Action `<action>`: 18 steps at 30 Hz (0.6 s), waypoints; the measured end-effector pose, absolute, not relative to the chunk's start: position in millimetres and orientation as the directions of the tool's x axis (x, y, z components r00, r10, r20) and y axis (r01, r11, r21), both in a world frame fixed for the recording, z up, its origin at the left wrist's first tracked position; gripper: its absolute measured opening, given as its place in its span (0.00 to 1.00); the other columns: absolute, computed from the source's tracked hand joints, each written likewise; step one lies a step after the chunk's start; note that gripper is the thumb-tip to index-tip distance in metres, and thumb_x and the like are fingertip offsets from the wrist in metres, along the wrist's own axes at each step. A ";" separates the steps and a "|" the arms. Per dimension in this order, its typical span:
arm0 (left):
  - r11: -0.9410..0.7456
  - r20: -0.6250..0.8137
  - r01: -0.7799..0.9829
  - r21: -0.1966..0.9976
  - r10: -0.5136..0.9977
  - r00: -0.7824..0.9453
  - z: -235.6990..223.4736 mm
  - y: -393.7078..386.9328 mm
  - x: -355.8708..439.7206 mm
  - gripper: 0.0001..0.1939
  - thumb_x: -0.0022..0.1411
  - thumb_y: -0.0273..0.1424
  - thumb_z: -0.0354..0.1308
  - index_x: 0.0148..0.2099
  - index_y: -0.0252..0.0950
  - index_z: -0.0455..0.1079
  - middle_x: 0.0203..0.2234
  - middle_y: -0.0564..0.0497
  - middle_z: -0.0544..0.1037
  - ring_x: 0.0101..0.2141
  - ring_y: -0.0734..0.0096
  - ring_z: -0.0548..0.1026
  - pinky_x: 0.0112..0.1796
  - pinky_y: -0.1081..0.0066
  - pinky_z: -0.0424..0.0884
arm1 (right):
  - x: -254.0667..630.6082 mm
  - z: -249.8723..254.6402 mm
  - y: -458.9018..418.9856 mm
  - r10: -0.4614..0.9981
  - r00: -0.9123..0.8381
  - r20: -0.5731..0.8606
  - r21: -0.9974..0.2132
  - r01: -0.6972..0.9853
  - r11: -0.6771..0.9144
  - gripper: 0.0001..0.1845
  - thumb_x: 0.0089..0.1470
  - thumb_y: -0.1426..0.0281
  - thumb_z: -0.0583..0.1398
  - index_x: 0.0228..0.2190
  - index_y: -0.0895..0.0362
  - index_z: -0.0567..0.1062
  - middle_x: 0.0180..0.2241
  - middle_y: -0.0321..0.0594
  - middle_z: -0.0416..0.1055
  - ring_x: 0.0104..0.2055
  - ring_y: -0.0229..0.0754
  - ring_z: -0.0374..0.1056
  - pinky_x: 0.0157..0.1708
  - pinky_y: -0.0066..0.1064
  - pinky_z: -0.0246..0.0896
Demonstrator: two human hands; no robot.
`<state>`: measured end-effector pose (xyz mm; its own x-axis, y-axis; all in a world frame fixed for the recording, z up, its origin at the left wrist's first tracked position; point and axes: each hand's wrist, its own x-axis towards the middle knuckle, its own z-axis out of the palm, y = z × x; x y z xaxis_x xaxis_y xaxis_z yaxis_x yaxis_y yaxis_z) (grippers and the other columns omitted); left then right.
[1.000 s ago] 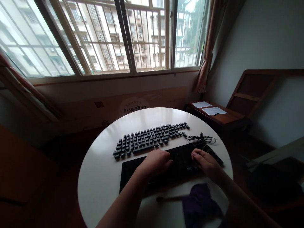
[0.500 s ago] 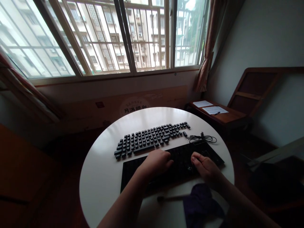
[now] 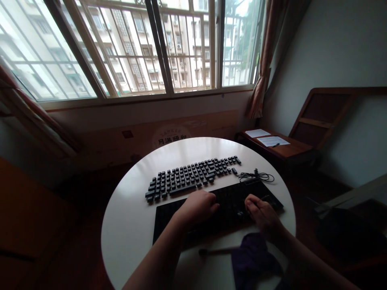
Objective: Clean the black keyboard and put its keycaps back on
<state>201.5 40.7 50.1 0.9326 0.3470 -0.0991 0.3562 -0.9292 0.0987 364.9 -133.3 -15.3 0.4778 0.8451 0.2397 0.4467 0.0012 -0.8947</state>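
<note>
A black keyboard base (image 3: 229, 201) lies at a slant on the round white table, with small shiny parts showing near my right hand. My left hand (image 3: 201, 204) rests on its middle, fingers curled under; whatever they grip is hidden. Over the right part of the base, my right hand (image 3: 260, 211) is closed in a pinch, and a thin wire-like tool (image 3: 265, 197) sticks out from it. Beyond the base, rows of loose black keycaps (image 3: 187, 177) are laid out in keyboard order. A single keycap (image 3: 234, 171) sits near the right end of those rows.
A coiled black cable (image 3: 256, 175) lies behind the base on the right. Nearer me are a dark-tipped brush (image 3: 216, 252) and a purple cloth (image 3: 254, 257) on the white table (image 3: 127, 225). Papers (image 3: 273, 141) and a pen rest on a wooden seat at right.
My right hand has shifted and turned slightly over the right part of the keyboard base, still pinched. My left hand stays in place, and the keycaps lie as before.
</note>
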 end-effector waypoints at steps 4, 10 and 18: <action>-0.928 -0.109 0.362 0.091 0.352 0.930 52.2 39.8 201.3 0.14 0.65 0.40 0.54 0.34 0.38 0.75 0.31 0.46 0.81 0.34 0.58 0.79 0.32 0.68 0.69 | 371.0 -19.7 -129.2 0.776 0.611 0.155 -0.986 0.141 0.086 0.18 0.60 0.55 0.55 0.25 0.54 0.65 0.21 0.32 0.57 0.22 0.36 0.55 0.20 0.25 0.52; -0.929 -0.101 0.352 0.118 0.341 0.934 53.3 39.0 201.1 0.15 0.67 0.41 0.53 0.34 0.37 0.74 0.30 0.46 0.81 0.34 0.57 0.79 0.30 0.67 0.67 | 373.6 -22.6 -125.8 0.682 0.726 0.090 -0.992 0.001 0.129 0.18 0.56 0.53 0.59 0.26 0.53 0.67 0.22 0.33 0.60 0.23 0.36 0.56 0.19 0.24 0.54; -0.939 0.050 0.274 0.207 0.290 0.956 56.2 35.8 202.0 0.21 0.73 0.44 0.44 0.37 0.38 0.70 0.33 0.48 0.80 0.34 0.61 0.77 0.32 0.69 0.65 | 369.8 -11.7 -122.6 0.832 0.527 0.172 -0.985 0.095 0.143 0.22 0.59 0.47 0.58 0.29 0.54 0.68 0.22 0.30 0.55 0.21 0.34 0.52 0.18 0.25 0.48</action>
<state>202.0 35.8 56.2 0.9558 0.2898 0.0502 0.2739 -0.9392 0.2069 369.8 -122.6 -11.7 0.5270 0.8324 0.1717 0.0946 0.1433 -0.9851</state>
